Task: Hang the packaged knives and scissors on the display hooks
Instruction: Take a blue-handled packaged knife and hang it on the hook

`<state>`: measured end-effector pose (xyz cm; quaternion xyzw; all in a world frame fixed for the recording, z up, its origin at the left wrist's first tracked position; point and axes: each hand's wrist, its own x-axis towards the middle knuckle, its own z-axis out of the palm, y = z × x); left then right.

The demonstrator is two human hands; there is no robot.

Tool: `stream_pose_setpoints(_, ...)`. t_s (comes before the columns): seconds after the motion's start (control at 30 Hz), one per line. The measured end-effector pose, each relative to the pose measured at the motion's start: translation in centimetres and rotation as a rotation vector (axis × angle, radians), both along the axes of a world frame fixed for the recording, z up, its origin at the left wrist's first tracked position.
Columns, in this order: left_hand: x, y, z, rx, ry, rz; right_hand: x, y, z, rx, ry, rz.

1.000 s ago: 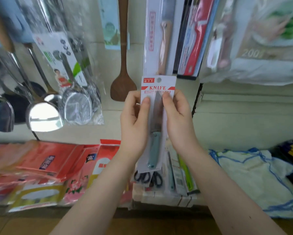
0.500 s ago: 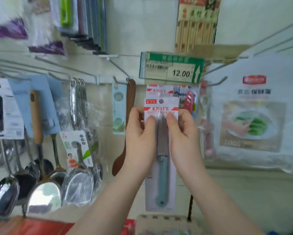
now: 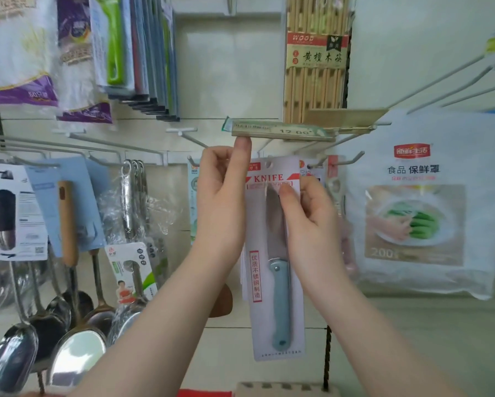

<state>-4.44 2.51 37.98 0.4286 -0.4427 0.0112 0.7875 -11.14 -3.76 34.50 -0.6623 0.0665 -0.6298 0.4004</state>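
Right hand (image 3: 312, 216) pinches knife pkg (image 3: 274, 270) near top, card upright w/ hole just under price tag (image 3: 280, 130). Left hand (image 3: 222, 196) holds nothing, fingers curled, index tip pushing tag's underside.

The packaged knife (image 3: 277, 265) has a matt white card back under glossy clear plastic, with a smooth metal blade and a pale blue plastic handle. At the lower left of the frame, the ladles (image 3: 77, 356) are polished, mirror-like metal. The chopsticks (image 3: 316, 81) at the top are light wood.
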Motion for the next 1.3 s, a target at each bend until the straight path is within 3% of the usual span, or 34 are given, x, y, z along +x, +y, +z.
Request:
stream_pose_setpoints(0.6, 0.1, 0.2, -0.2, 0.046, -0.092, 0.012, 0.3, 0.2, 1.2, 0.017, 0.01, -0.111)
stream_pose_setpoints(1.3, 2.2, -1.3, -2.2, 0.006, -0.382, 0.136, 3.6, -3.2, 0.8, 0.113, 0.096, -0.193)
